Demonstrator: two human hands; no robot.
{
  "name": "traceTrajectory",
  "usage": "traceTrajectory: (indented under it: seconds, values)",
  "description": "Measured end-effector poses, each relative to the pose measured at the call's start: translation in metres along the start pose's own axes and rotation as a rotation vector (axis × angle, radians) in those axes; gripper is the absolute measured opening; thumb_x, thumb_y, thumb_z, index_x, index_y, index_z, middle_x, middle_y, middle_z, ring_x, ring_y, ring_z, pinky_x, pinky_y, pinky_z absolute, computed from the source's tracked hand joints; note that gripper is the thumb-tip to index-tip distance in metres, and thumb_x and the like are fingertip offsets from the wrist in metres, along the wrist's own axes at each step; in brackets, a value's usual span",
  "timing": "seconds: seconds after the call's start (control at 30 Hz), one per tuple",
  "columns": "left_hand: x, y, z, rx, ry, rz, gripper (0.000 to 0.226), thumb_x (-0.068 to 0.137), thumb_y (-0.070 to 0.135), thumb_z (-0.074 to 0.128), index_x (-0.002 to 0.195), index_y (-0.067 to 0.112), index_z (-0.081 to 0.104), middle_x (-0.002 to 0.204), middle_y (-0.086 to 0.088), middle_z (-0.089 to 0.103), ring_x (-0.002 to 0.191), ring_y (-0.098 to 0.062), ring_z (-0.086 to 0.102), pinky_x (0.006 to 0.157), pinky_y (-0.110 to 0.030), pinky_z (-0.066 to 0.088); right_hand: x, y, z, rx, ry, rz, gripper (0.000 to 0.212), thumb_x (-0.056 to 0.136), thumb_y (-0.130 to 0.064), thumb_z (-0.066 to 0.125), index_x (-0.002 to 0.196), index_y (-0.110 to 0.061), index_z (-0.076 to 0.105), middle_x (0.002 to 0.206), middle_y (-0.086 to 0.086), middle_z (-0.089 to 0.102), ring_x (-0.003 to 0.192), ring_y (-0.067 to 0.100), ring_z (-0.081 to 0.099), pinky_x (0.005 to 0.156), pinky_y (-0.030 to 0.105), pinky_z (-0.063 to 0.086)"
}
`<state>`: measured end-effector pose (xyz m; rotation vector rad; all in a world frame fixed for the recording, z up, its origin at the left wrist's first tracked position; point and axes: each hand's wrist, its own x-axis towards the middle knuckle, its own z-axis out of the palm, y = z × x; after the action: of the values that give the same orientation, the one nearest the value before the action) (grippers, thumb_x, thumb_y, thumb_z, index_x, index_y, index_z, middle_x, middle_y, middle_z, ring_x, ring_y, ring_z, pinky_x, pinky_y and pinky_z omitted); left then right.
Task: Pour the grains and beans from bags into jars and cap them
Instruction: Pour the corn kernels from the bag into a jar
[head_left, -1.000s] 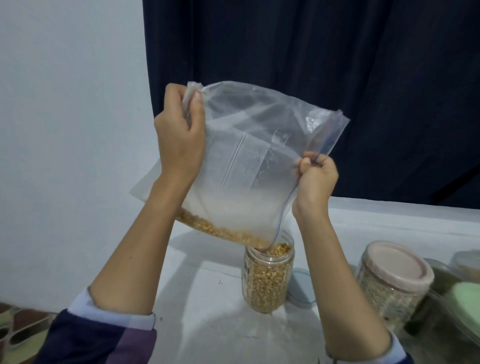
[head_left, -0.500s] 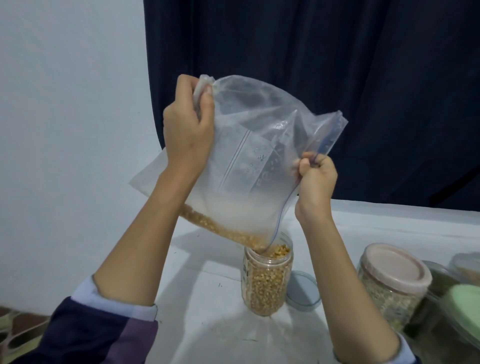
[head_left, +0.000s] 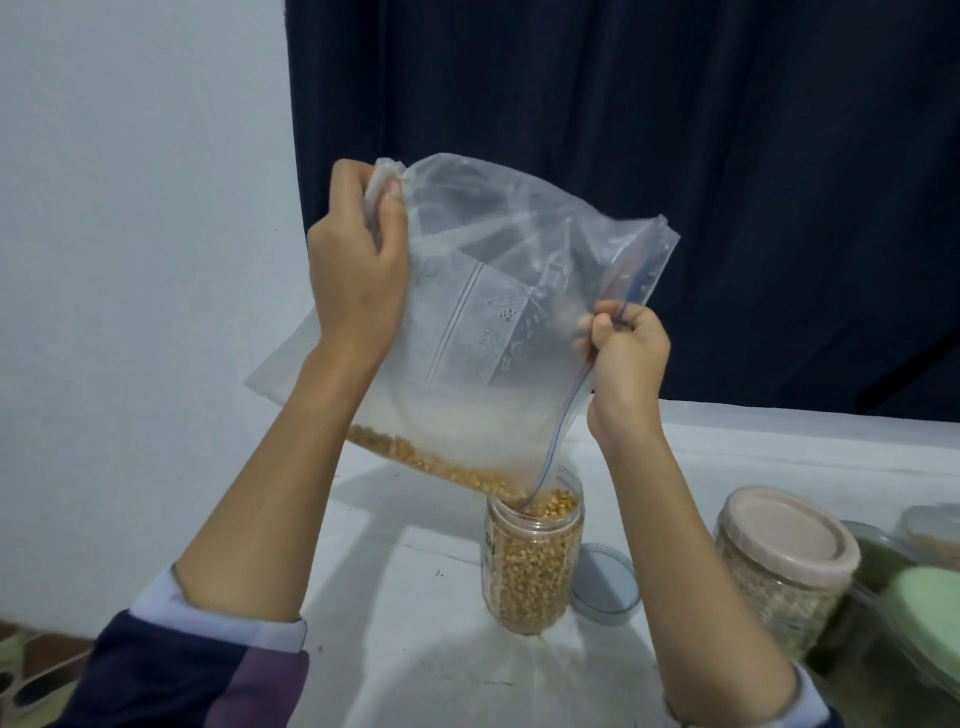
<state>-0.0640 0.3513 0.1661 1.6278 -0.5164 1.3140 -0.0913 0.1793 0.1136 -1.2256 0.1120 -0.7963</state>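
Note:
A clear zip bag hangs tilted above an open plastic jar. My left hand grips the bag's upper corner. My right hand pinches the blue zip edge lower down on the right. Yellow corn kernels lie along the bag's lower edge and run out of its bottom corner into the jar's mouth. The jar is filled with kernels nearly to the rim. Its grey lid lies flat on the white table just right of it.
A capped jar with a pink lid stands to the right, holding pale grains. Further right are a green-lidded container and more jars at the frame edge. A dark curtain hangs behind; a white wall is at left.
Both hands shifted the bag slightly; the left hand rose then came down a little. Fewer kernels remain in the bag and the jar's level has risen.

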Motion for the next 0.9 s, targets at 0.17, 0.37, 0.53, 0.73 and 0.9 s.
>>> traceTrajectory:
  seconds: [0.17,0.37,0.53,0.73,0.9]
  values:
    - [-0.0023,-0.0015,-0.0031,0.003,-0.009,-0.023,0.01,0.099,0.019,0.04,0.09,0.015,0.043,0.066,0.018,0.04,0.055,0.003,0.043,0.052,-0.011,0.031,0.0001,-0.0019,0.0005,-0.041,-0.019,-0.015,0.02,0.097,0.002,0.04,0.092,-0.014,0.051,0.076,-0.003,0.056,0.061,0.005,0.049,0.06,0.014,0.042]
    - [-0.0026,-0.0022,-0.0061,0.006,-0.011,-0.04,0.01,0.099,0.02,0.041,0.09,0.015,0.043,0.066,0.018,0.041,0.056,0.005,0.044,0.052,-0.01,0.032,-0.0017,0.0,0.0013,-0.039,-0.03,0.003,0.021,0.097,0.002,0.039,0.092,-0.014,0.051,0.077,-0.002,0.056,0.061,0.006,0.049,0.058,0.012,0.043]
    - [-0.001,-0.0005,-0.0055,0.005,-0.012,-0.049,0.012,0.099,0.02,0.042,0.089,0.014,0.043,0.066,0.019,0.039,0.056,0.006,0.045,0.052,-0.01,0.033,-0.001,-0.0011,0.0014,-0.004,0.013,-0.002,0.021,0.097,0.003,0.038,0.092,-0.013,0.051,0.077,-0.002,0.056,0.06,0.005,0.048,0.056,0.011,0.042]
    - [0.0023,0.0001,-0.005,0.011,-0.029,-0.043,0.013,0.099,0.022,0.042,0.089,0.014,0.044,0.067,0.019,0.042,0.058,0.006,0.047,0.053,-0.01,0.033,-0.0013,0.0017,0.0026,0.013,0.03,0.012,0.023,0.098,0.002,0.04,0.089,-0.016,0.051,0.078,-0.001,0.056,0.06,0.005,0.049,0.059,0.012,0.043]
    - [0.0016,-0.0012,-0.0054,0.009,-0.042,-0.051,0.013,0.098,0.022,0.043,0.088,0.014,0.043,0.066,0.018,0.041,0.057,0.004,0.045,0.053,-0.012,0.033,-0.0002,0.0036,0.0016,0.008,0.022,0.03,0.024,0.098,0.002,0.04,0.088,-0.017,0.052,0.076,-0.002,0.056,0.061,0.006,0.049,0.064,0.016,0.044]
